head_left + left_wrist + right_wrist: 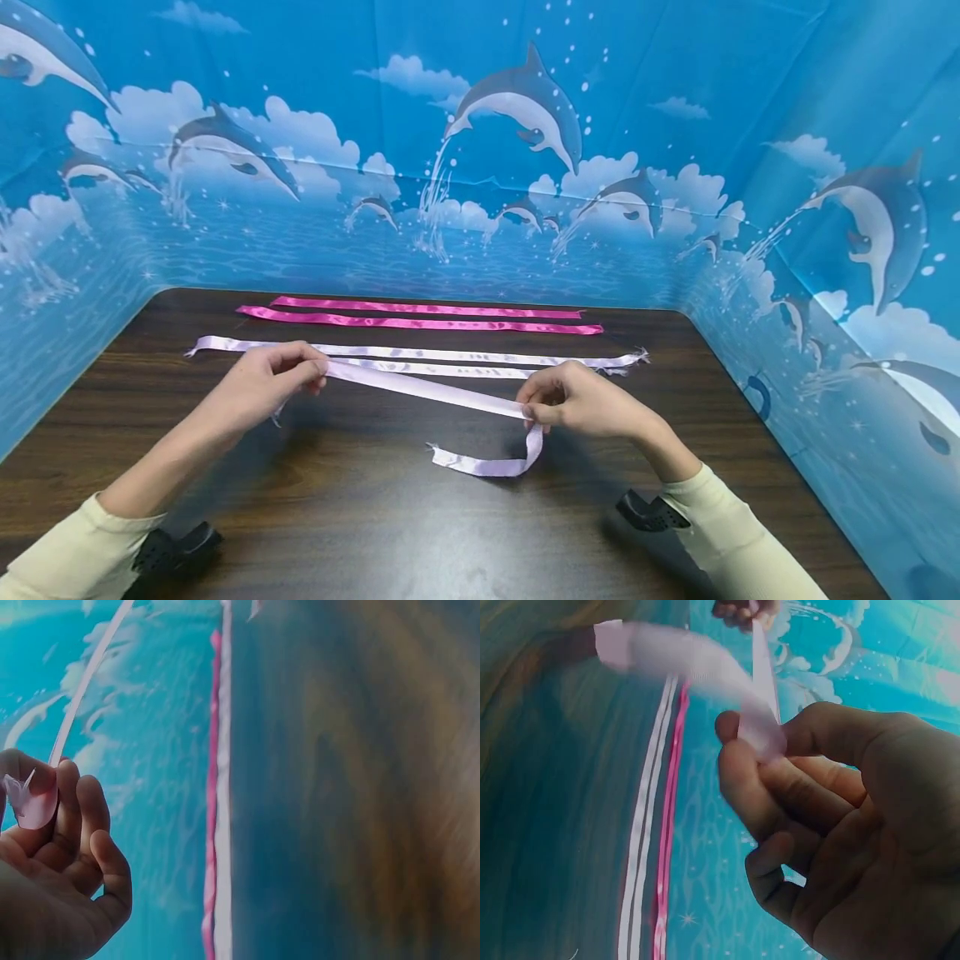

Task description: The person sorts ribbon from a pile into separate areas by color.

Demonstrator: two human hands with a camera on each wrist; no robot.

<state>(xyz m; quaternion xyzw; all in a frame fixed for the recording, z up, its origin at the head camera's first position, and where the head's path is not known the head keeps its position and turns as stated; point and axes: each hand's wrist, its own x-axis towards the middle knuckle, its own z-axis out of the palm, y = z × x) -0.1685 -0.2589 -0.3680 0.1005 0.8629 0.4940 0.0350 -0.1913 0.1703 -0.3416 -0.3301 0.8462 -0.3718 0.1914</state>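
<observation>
A pale lilac ribbon (427, 387) stretches taut between the two hands above the table. My left hand (272, 377) pinches it near one end between thumb and index finger; in the left wrist view a short frayed end (34, 806) curls out past the fingertips. Further along, my right hand (588, 402) pinches the ribbon the same way. From there a loose tail hangs down and curves left to a frayed tip. In the right wrist view this tail (682, 656) looks blurred, and the other fingers of the right hand are loosely curled.
Two pale lilac ribbons (450, 355) lie lengthwise just behind the hands on the dark wooden table (360, 533). Beyond them are two bright pink ribbons (420, 322), side by side. A blue dolphin-print cloth (480, 242) stands around the table's back and sides.
</observation>
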